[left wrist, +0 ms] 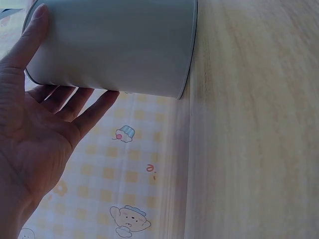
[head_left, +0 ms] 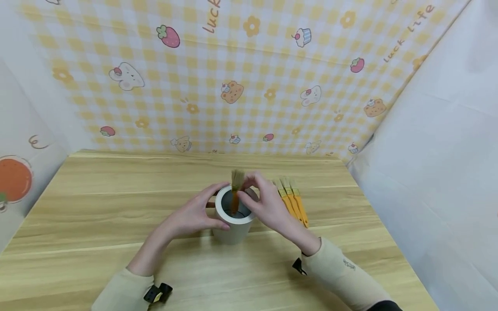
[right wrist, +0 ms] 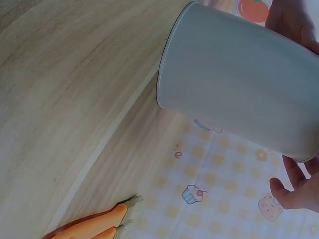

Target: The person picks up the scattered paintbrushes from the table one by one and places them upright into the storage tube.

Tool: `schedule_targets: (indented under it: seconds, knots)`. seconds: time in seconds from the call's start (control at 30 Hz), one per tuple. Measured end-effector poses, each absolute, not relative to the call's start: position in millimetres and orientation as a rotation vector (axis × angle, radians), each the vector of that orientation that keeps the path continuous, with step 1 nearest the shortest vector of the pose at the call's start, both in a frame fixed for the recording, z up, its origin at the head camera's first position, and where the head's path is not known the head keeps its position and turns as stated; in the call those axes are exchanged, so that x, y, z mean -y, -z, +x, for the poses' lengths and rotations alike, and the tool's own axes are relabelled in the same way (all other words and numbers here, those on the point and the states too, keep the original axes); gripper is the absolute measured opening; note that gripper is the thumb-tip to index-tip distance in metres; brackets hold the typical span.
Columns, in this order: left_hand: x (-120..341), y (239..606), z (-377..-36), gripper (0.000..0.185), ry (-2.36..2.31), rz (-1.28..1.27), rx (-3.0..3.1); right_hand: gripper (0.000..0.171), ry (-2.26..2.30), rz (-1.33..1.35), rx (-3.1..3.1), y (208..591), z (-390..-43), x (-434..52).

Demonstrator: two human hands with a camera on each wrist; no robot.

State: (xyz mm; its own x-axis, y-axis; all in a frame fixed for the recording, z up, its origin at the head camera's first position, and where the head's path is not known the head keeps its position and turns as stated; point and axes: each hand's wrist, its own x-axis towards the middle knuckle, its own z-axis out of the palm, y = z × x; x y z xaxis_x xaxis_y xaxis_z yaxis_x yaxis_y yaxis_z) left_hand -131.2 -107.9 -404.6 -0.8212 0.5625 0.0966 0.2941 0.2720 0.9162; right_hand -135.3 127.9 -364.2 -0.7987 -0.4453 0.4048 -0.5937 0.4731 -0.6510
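Standing upright near the middle of the wooden table [head_left: 97,194] is a grey cup [head_left: 233,226], with both hands on it. One brush [head_left: 235,194] is inside the cup, orange handle down, bristles sticking up above the rim.

Left hand [head_left: 194,216]: fingers loosely spread and fairly straight, wrapped lightly against the left side of the cup near the rim. The left wrist view shows the thumb [left wrist: 27,40] lying along the cup wall and the other fingers touching it underneath, palm open, not clamped.

Right hand [head_left: 268,205]: at the cup's right rim, fingertips pinching the brush just below the bristles. The right wrist view only shows a couple of its fingertips [right wrist: 289,191] by the cup's rim, so how tight the pinch is I cannot tell.

Three more brushes [head_left: 293,203] lie flat on the table just right of the cup, side by side, orange handles toward the person, bristles toward the wall. Right hand sits between them and the cup.

Behind the table: checked yellow backdrop [head_left: 249,77] with cartoon prints.
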Motion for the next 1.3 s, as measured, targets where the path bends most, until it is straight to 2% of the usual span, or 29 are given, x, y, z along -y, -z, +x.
schedule_targets:
  seconds: [0.27, 0.53, 0.87, 1.3]
  knots:
    - [108.1, 405.2, -130.4, 0.106, -1.568, 0.731, -2.284, 0.024, -1.247, 0.783, 2.521, 357.5, -137.3, -135.3]
    - [108.8, 406.3, -132.2, 0.107, -1.570, 0.734, -2.289, 0.035, -1.389, 0.655, 2.477, 351.6, -150.0, -157.4]
    - [108.6, 405.7, -133.2, 0.107, -1.592, 0.709, -2.212, 0.045, -1.337, 0.482, 2.659, 368.8, -159.1, -186.4]
    - [108.7, 406.4, -133.6, 0.107, -1.598, 0.719, -2.175, 0.059, -1.001, 0.483, 2.937, 397.7, -162.7, -210.9]
